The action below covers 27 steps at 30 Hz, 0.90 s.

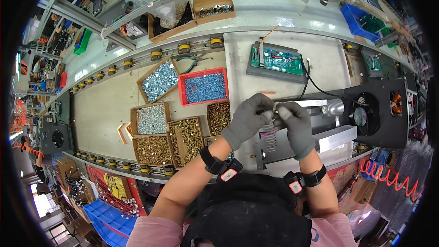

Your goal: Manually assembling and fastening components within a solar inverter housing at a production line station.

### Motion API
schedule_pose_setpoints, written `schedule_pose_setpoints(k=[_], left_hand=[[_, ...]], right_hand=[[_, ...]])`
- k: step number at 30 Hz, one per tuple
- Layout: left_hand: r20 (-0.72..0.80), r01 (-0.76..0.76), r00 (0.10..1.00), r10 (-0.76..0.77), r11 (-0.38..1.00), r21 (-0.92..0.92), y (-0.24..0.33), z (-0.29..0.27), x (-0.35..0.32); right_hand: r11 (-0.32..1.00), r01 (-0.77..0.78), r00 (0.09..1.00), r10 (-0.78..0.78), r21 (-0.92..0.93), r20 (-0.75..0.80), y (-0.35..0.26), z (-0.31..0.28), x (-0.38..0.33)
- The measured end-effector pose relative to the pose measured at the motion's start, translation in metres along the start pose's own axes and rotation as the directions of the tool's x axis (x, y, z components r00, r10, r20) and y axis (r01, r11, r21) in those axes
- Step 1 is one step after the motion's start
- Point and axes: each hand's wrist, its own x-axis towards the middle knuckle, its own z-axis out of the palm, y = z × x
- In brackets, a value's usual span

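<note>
Busy shop floor here, with a pale work surface (105,110) running between roller rails. On the left there's a red bin (183,93) of bluish fasteners, with cardboard trays of screws around it; far right of those sits a green circuit board (288,59).

The dark metal unit (391,126) lies on the right, fan (361,115) toward its right end. Over its left end, the gloved left hand (249,119) and right hand (296,128) are nearly together, fingertips bent in around a tiny part (276,111). Can't tell which hand is actually clamped on it.

Looks like a fiddly two-handed handling step to me; I'd say the next move calls for a light, steady fingertip grip.
</note>
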Motion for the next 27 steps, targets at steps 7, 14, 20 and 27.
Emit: schedule_pose_setpoints(k=[7, 14, 20, 27], left_hand=[[0.019, 0.235, 0.97, -0.242, 0.915, -0.329, -0.013, -0.017, 0.01], [-0.154, 0.172, 0.936, -0.315, 0.795, -0.581, -0.034, -0.083, -0.016], [-0.272, 0.198, 0.894, -0.358, 0.857, -0.476, -0.034, -0.106, -0.037], [-0.32, 0.249, 0.882, -0.346, 0.918, -0.307, -0.02, -0.092, -0.032]], right_hand=[[0.976, -0.003, 0.999, 0.012, 0.22, -0.042, 0.011, -0.016, 0.014], [0.995, 0.062, 0.984, -0.074, 0.075, 0.161, -0.002, 0.05, 0.017], [0.922, 0.154, 0.969, -0.07, -0.355, 0.238, 0.031, 0.081, 0.017], [0.851, 0.318, 0.944, -0.327, -0.418, 0.051, 0.008, 0.021, 0.014]])
